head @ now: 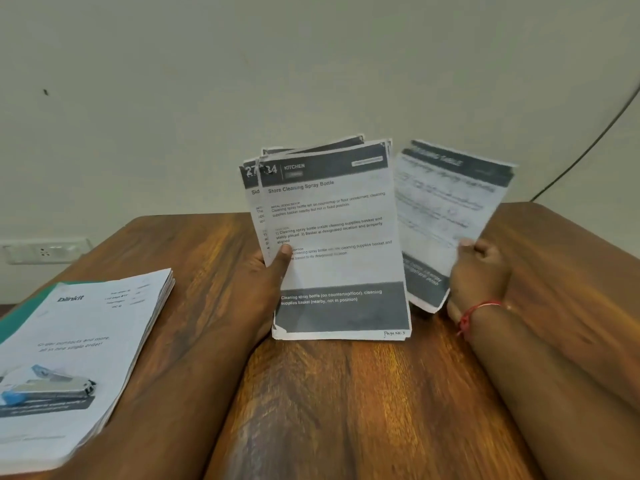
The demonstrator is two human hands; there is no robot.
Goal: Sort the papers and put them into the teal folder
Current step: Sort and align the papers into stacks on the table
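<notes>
Two bare hands hold printed pages upright over a wooden table (pixel 346 393). At the table's left edge a stack of papers (pixel 79 341), topped by a "blinkit" sheet, lies flat on the teal folder (pixel 14 322), of which only a strip shows along the stack's far left side. The left hand (pixel 266 275) grips a sheaf of papers (pixel 332 237) at its left edge, thumb pressed on the front page headed "Store Cleaning Spray Bottle"; the sheaf's bottom edge is at the tabletop. Just beside it, the right hand (pixel 478 271) curls its fingers round the lower right edge of a single sheet (pixel 446 216), motion-blurred and tilted rightward. A red thread (pixel 481 308) circles the right wrist.
</notes>
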